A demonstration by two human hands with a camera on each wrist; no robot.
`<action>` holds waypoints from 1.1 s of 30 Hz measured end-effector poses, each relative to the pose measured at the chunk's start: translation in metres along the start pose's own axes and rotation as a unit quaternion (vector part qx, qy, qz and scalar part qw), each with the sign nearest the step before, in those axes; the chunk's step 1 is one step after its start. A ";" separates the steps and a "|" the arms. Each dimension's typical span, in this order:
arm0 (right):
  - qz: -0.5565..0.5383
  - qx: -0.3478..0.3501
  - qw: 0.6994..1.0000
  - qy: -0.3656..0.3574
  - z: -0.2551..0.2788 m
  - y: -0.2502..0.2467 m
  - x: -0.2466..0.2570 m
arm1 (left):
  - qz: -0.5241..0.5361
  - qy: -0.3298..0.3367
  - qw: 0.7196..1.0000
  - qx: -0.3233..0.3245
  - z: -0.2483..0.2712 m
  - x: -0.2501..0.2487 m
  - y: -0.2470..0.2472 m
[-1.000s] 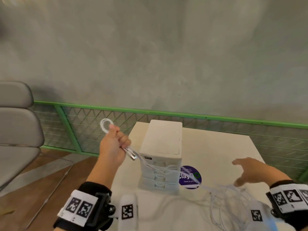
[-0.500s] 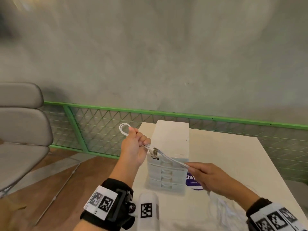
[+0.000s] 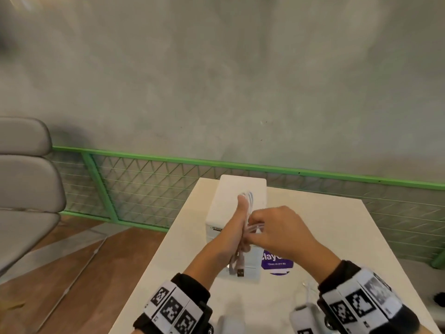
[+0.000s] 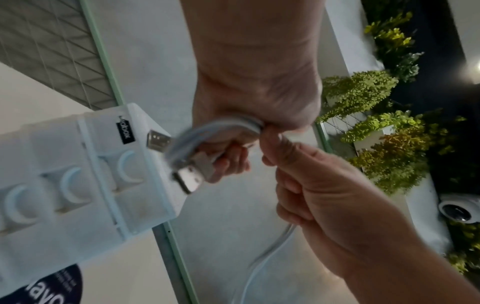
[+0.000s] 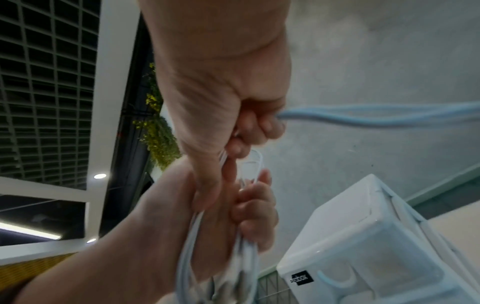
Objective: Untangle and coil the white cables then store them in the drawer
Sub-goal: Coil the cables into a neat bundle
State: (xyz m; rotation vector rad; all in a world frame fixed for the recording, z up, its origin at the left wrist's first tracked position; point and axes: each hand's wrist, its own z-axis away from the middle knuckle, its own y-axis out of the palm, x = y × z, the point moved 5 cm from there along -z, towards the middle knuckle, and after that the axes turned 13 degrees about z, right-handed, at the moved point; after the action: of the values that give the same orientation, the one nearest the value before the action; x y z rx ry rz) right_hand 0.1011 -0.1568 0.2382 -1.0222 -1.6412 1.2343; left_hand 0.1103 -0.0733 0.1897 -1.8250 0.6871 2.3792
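Grip of left hand (image 3: pixel 237 233) clenched round thin white USB cable coil (image 4: pixel 207 133), long axis upright; right hand (image 3: pixel 277 233), touching it, pinches the loose strand trailing down-right. White plastic drawer unit (image 3: pixel 237 206) on counter directly behind, drawers closed.

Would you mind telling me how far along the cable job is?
Partly done: the left hand grips several finished loops of white cable. In hand: the right hand feeds on another turn. Left: the loose tail, then storing it in the drawer unit, whose visible drawers look closed.
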 end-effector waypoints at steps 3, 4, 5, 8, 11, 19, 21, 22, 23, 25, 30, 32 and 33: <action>0.015 0.001 0.999 0.030 -0.005 -0.004 -0.010 | -0.081 -0.001 0.995 0.050 0.006 0.007 0.000; 0.006 0.014 0.999 0.034 -0.005 -0.006 -0.011 | -0.115 -0.002 0.991 0.071 0.007 0.009 0.000; -0.015 0.031 0.999 0.041 -0.004 -0.009 -0.012 | -0.145 -0.009 0.985 0.090 0.008 0.011 0.002; -0.074 0.046 0.995 0.041 -0.008 -0.020 -0.023 | -0.227 -0.035 0.969 0.090 0.007 0.018 -0.001; -0.070 0.051 0.996 0.019 -0.014 -0.027 -0.033 | -0.271 -0.050 0.959 0.072 0.006 0.024 -0.002; 0.015 0.027 0.996 0.080 -0.012 -0.001 -0.038 | -0.277 -0.029 0.960 0.037 -0.001 0.018 0.006; 0.039 0.008 0.994 0.101 -0.009 0.001 -0.034 | -0.263 -0.016 0.964 0.034 -0.001 0.014 0.009; 0.051 -0.002 0.992 0.117 -0.010 0.002 -0.035 | -0.249 -0.003 0.968 0.028 -0.002 0.012 0.010; 0.062 -0.008 0.989 0.135 -0.010 0.004 -0.038 | -0.239 0.011 0.971 0.016 -0.002 0.009 0.010; 0.071 -0.024 0.983 0.169 -0.011 0.005 -0.044 | -0.265 0.036 0.963 -0.018 -0.004 0.005 0.010; 0.076 -0.053 0.971 0.222 -0.015 0.000 -0.037 | -0.399 0.056 0.913 -0.072 -0.008 0.010 0.026; 0.076 -0.062 0.976 0.196 -0.019 -0.005 -0.035 | -0.351 0.070 0.931 -0.069 -0.007 0.009 0.027; 0.067 -0.061 0.982 0.165 -0.021 -0.008 -0.035 | -0.315 0.068 0.945 -0.053 -0.008 0.009 0.025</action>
State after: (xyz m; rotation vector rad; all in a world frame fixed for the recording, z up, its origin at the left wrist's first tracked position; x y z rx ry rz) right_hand 0.1317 -0.1848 0.2452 -1.3557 -1.4202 0.9930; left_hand 0.1070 -0.1007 0.1870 -1.8875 -0.0398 1.9057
